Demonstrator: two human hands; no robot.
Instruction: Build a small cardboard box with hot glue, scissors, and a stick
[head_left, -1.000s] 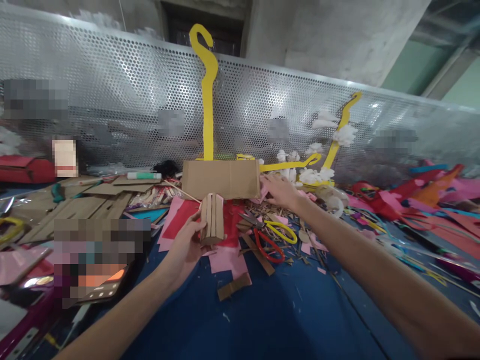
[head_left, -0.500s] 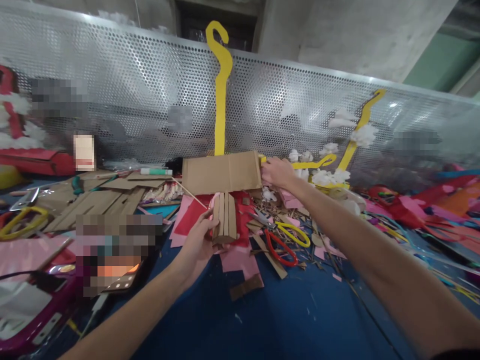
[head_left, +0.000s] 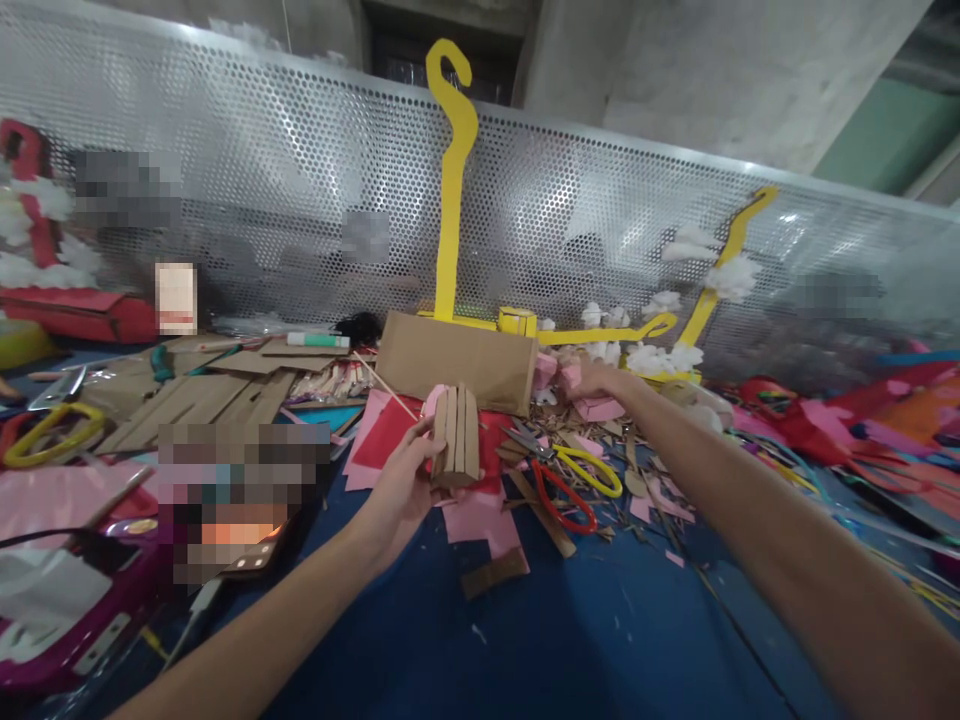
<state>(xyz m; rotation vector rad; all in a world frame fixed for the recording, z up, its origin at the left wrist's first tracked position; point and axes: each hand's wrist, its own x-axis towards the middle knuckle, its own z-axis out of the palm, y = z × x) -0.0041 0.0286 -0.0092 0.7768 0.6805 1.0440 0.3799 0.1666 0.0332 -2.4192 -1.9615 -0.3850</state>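
My left hand (head_left: 405, 490) holds a small box-like piece of slatted cardboard (head_left: 456, 440) above red paper (head_left: 386, 435) and pink paper (head_left: 476, 525). Just behind it is a wide brown cardboard piece (head_left: 454, 362), with a tall yellow hooked strip (head_left: 450, 220) standing behind. My right hand (head_left: 592, 380) is at a pink paper piece (head_left: 598, 408) right of the cardboard; its fingertips are blurred and partly hidden, so their hold is unclear. Scissors with a red and a yellow handle (head_left: 589, 470) lie open between the hands.
A perforated metal panel (head_left: 300, 200) runs behind the blue table (head_left: 525, 640). Flat cardboard pieces (head_left: 202, 400), a glue stick (head_left: 319, 341) and other scissors (head_left: 60, 435) lie left. At the right are a yellow hook with white tufts (head_left: 731, 275) and cardboard scraps.
My right hand has left the wide cardboard's right edge and moved right and down to the pink pieces. The wide cardboard sits lower and tilted, exposing a small yellow box. My left hand keeps its hold.
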